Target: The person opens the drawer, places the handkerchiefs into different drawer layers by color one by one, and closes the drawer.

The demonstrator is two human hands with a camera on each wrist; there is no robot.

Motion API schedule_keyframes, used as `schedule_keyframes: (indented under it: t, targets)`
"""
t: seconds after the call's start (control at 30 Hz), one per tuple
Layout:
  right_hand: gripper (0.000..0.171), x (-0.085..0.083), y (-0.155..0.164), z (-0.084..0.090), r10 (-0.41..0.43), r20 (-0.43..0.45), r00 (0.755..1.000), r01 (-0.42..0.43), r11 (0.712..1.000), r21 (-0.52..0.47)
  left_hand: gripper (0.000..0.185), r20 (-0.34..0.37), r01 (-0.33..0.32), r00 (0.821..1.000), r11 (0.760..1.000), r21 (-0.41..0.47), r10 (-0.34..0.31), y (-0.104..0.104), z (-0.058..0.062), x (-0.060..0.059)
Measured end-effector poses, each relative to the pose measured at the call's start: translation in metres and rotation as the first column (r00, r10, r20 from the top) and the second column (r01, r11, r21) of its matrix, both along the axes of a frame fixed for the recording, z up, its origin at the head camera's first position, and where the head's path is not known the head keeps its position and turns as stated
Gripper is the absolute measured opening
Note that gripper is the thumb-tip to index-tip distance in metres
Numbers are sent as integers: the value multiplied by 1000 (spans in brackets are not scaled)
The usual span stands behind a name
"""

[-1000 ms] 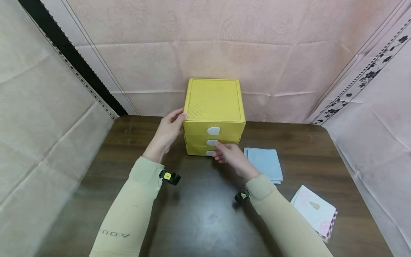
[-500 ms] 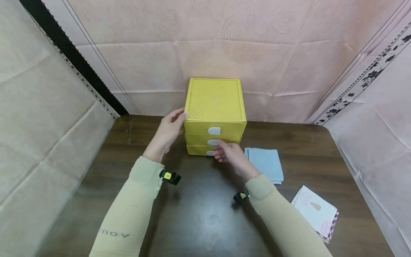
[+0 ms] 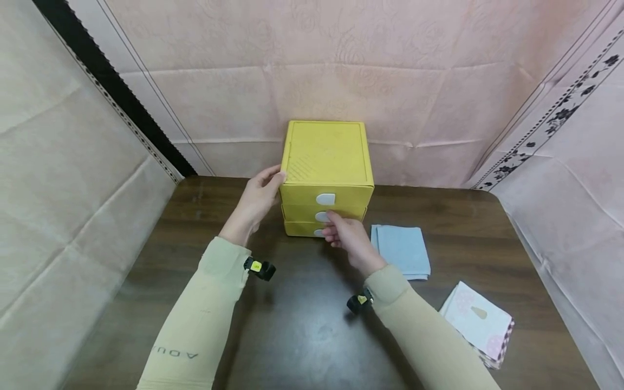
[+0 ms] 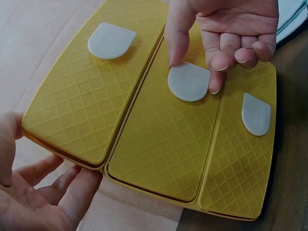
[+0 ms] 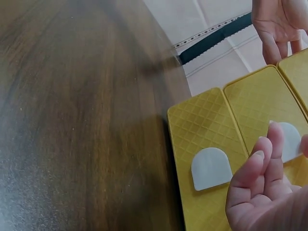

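Observation:
A small yellow drawer cabinet with three stacked drawers stands at the back middle of the table. Each drawer front has a diamond pattern and a white rounded handle. My right hand pinches the middle drawer's handle between thumb and index finger, its other fingers loosely curled; that drawer's front sits level with its neighbours. On the cabinet's left side rests my left hand, thumb at the upper front corner and fingers fairly straight along the side. The top handle and bottom handle are untouched.
A folded light blue cloth lies right of the cabinet. Nearer the front right is a folded white cloth with pink patches and a checked edge. Pale curtains hang behind and beside the brown wooden table.
My right wrist and forearm have shifted slightly left while the fingers stay at the middle handle. The left hand and the cabinet look the same.

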State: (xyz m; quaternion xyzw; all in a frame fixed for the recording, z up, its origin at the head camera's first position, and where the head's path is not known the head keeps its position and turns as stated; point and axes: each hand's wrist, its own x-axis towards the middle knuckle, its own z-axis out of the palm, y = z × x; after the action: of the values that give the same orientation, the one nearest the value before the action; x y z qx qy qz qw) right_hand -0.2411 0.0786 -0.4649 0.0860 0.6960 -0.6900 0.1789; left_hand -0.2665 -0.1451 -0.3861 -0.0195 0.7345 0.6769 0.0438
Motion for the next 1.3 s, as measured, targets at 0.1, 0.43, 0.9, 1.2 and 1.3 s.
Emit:
schedule_keyframes:
  t: [0.1, 0.43, 0.9, 1.2, 1.3]
  targets:
    - [56, 1, -1, -3, -10, -8, 1000, 10, 1000, 5, 51, -2, 1, 1000, 1000, 0, -1, 0, -1, 1]
    - [58, 10, -4, -3, -38, -71, 997, 41, 999, 33, 55, -19, 0, 1000, 1000, -18, 0, 0, 3, 1]
    - [64, 47, 4, -9, 24, -96, 995, -18, 998, 60, 57, -18, 0, 1000, 1000, -12, 0, 1, 3, -2]
    - [57, 72, 9, -13, 63, -76, 995, -58, 996, 68, 56, 17, -1, 1000, 1000, -14, 1, 0, -3, 0]
    - [59, 77, 9, -12, 65, -77, 995, -60, 996, 66, 56, -2, -3, 1000, 1000, -15, 3, 1, 0, -1]
